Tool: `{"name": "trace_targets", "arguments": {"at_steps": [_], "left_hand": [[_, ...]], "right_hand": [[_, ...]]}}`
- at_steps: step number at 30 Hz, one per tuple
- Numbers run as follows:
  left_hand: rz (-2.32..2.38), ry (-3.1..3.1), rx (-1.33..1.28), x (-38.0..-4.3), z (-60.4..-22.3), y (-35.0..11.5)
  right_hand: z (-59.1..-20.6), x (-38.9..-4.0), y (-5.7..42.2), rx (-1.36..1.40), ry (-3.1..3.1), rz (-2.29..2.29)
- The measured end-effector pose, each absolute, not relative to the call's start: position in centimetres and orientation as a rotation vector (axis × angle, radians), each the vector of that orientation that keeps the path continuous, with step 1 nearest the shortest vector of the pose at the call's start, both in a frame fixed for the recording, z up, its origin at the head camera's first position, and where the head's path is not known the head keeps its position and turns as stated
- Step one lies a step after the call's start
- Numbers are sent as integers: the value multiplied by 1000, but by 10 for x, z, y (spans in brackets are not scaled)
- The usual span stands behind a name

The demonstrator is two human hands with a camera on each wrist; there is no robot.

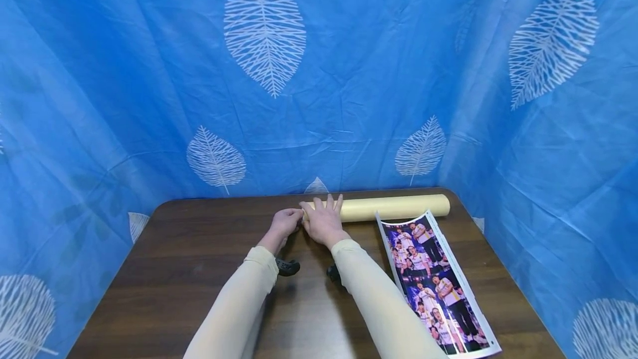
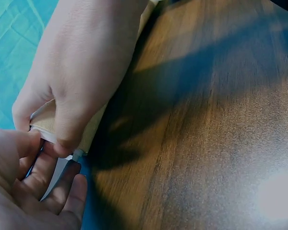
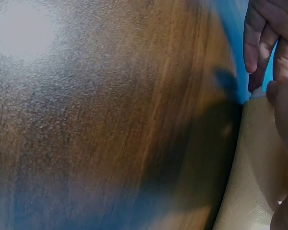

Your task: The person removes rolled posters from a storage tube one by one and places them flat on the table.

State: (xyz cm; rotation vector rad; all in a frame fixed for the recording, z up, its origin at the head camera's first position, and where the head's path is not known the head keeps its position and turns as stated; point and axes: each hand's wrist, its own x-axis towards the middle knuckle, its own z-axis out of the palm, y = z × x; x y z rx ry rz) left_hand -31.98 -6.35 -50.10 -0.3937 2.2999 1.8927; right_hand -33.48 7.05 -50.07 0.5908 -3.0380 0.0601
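A long pale-yellow cardboard tube [image 1: 396, 208] lies along the back of the table. My right hand [image 1: 324, 221] grips it from above near its left end, with the fingers spread over it and the thumb at the rim. At that end my left hand [image 1: 286, 225] pinches a white piece [image 3: 258, 94] at the tube's mouth between thumb and fingers. Mostly covered by the fingers, this piece may be an end cap, but I cannot tell. In the left wrist view, the thumbs of both hands are close together at the rim.
A printed sheet [image 1: 428, 276] with repeated group photos lies slightly curled on the right of the brown wooden table [image 1: 199, 270]. Its far edge is just in front of the tube. Behind and beside the table hangs a blue curtain [image 1: 344, 71] with white leaf prints.
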Motion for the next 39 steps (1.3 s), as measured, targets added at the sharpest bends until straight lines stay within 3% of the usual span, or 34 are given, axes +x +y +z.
{"name": "trace_targets", "arguments": {"at_steps": [39], "left_hand": [[1836,2305,-480,-316,-495,-94]], "right_hand": [[-505,-335,69,571,-3034,121]]}}
